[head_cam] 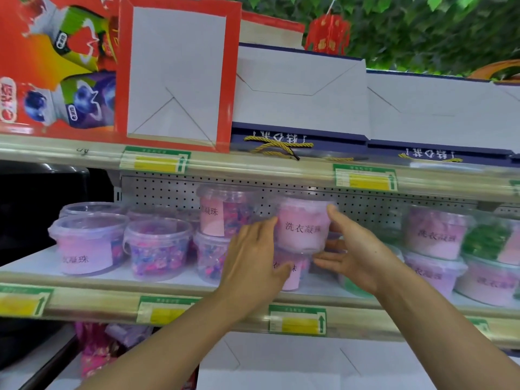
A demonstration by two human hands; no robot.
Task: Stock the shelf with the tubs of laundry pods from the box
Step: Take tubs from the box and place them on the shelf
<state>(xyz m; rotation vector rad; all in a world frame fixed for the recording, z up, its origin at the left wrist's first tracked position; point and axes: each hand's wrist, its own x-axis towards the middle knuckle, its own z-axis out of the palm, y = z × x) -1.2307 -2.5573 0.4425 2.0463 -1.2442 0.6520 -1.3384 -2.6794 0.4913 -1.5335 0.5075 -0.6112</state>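
Note:
A clear tub of pink laundry pods with a pink label sits on top of another tub on the middle shelf. My left hand touches the upper tub's left side with straight fingers. On the tub's right side lies my right hand, thumb up against the rim and fingers spread under its base. More tubs of pods stand left and right on the same shelf, some stacked two high. The box is not in view.
The shelf above hangs low over the stacked tubs and carries red and white-and-blue gift boxes. A perforated back panel closes the shelf. White cartons fill the shelf below. Green and yellow price tags line the shelf edges.

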